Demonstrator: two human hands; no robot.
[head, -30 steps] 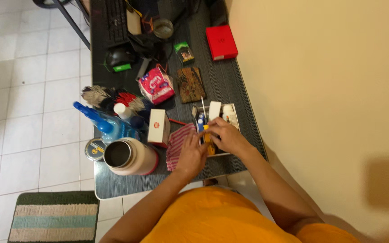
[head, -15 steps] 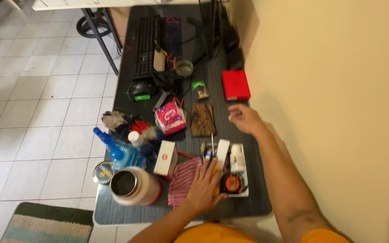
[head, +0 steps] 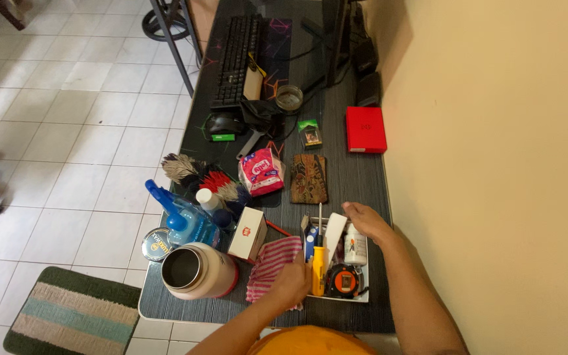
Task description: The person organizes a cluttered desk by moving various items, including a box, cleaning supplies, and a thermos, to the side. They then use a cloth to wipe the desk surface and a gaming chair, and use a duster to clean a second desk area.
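low and right of centre on the dark desk (head: 356,184): white tray (head: 363,297), crowded with a yellow-handled screwdriver (head: 317,268), orange-and-black tape measure (head: 344,281), small white bottle (head: 355,244) and a white card-like piece (head: 334,235) standing on edge. right hand (head: 367,221) at the tray's upper right corner, fingers curled loosely over the rim beside the white bottle; cannot tell whether anything is gripped. left hand (head: 290,284) at the tray's left edge, fingers bent down against the screwdriver handle and partly over a red-striped cloth (head: 270,264); hold on the handle not clear.

just left of the cloth: small white box with a red mark (head: 247,234), then a cream flask with an open mouth (head: 195,269), a blue spray bottle (head: 175,217) and a round tin (head: 155,244) at the desk's left edge. above these, a feather duster (head: 198,175). middle of the frame: pink packet (head: 261,171) beside a brown patterned wallet (head: 309,178). upper right: red box (head: 365,129). top centre: black keyboard (head: 236,59), mouse (head: 225,123). bottom left on the tiled floor: striped mat (head: 70,314).
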